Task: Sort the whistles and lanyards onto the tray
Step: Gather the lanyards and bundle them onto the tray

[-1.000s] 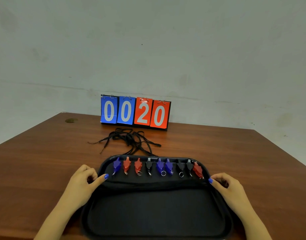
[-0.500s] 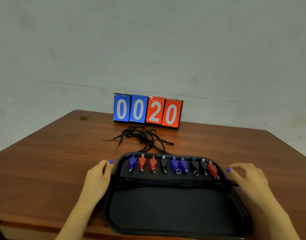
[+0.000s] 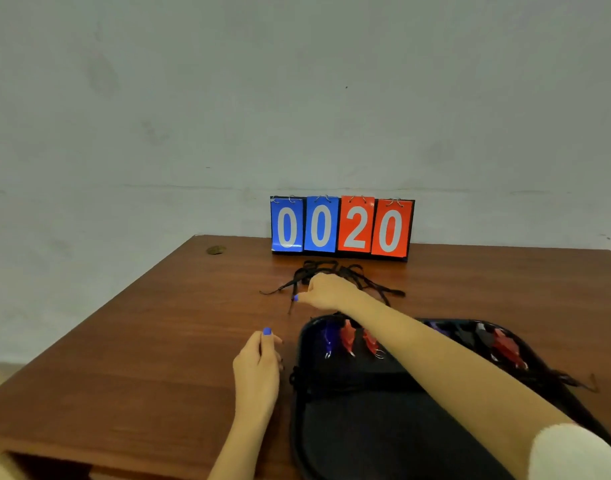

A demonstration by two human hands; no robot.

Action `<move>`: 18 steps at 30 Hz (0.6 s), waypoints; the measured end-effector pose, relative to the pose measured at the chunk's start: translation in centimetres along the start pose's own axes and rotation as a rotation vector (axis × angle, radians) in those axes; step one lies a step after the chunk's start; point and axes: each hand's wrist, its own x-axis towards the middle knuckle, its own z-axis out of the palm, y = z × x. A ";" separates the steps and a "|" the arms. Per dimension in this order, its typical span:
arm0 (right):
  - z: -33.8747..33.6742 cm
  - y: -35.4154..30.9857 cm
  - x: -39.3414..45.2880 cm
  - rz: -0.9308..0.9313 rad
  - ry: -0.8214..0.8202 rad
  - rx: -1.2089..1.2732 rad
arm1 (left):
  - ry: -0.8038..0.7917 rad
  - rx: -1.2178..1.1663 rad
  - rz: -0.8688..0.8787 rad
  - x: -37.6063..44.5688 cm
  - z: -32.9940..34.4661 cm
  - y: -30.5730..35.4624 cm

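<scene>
1. Plain pale-grey wall behind; brown wood-grain table (image 3: 131, 358) carries everything. Blue/red flip scoreboard (image 3: 342, 226) at far edge reads 0020.
2. Black soft zip-case tray (image 3: 366, 427) lies open near me; row of blue, red and black plastic whistles (image 3: 348, 336) already sits along its far part, partly hidden by my forearm.
3. Step in hand, I judge: lanyards. Tangle of black cord lanyards (image 3: 370, 277) lies on table betw. tray and scoreboard.
4. R hand (image 3: 326, 292) is over the tangle, fingers curled, apparently pinching one strand. L hand (image 3: 257, 372) rests beside tray, relaxed, empty.
5. Next calls for: lift slowly, free one cord w/o dragging the rest.
</scene>
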 end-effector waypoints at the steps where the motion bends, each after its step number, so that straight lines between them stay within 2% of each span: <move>1: 1.0 -0.4 1.3 0.043 0.025 -0.062 | 0.006 -0.003 0.002 0.0 0.0 0.0; 5: 3.1 -1.0 4.3 0.145 0.038 -0.139 | 0.017 0.014 0.008 0.2 0.0 -0.2; 9: 2.8 -1.5 5.4 0.108 -0.103 -0.155 | 0.034 0.000 0.001 0.6 0.3 -0.5; 12: 2.7 -1.8 5.0 0.103 -0.150 -0.202 | 0.036 -0.001 0.006 0.5 0.3 -0.5; 18: 4.3 -2.0 4.1 0.098 -0.128 -0.298 | 0.028 -0.013 -0.001 0.2 0.2 -0.4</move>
